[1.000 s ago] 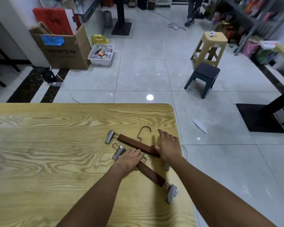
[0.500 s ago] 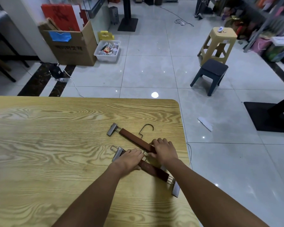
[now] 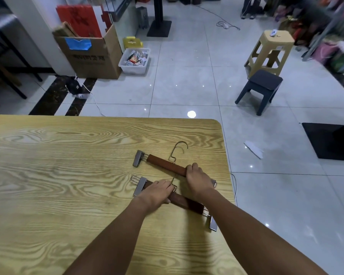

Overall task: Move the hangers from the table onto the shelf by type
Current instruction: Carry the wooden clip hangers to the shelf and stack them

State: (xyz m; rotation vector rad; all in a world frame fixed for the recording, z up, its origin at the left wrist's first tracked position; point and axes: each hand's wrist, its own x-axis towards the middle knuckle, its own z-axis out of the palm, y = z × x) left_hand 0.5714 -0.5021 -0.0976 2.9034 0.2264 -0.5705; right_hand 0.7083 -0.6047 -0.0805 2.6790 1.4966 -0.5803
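Note:
Two brown wooden clip hangers with metal clips lie near the right edge of the wooden table (image 3: 48, 175). My right hand (image 3: 199, 178) is closed around the right end of the far hanger (image 3: 165, 164), whose metal hook points away from me. My left hand (image 3: 157, 192) grips the bar of the near hanger (image 3: 187, 202) close to its left clip. The near hanger's hook is mostly hidden between my hands. No shelf for the hangers is plainly in view.
Beyond the table lie a tiled floor, a cardboard box (image 3: 89, 54), a white bin (image 3: 135, 60), a dark stool (image 3: 260, 88) and a tan stool (image 3: 270, 50). A black stand base (image 3: 326, 141) sits at right. A cable (image 3: 233, 181) hangs by the table's right edge.
My right hand has slid onto the far hanger's right end and closed on it. My left hand has tightened on the near hanger. The view has tilted slightly.

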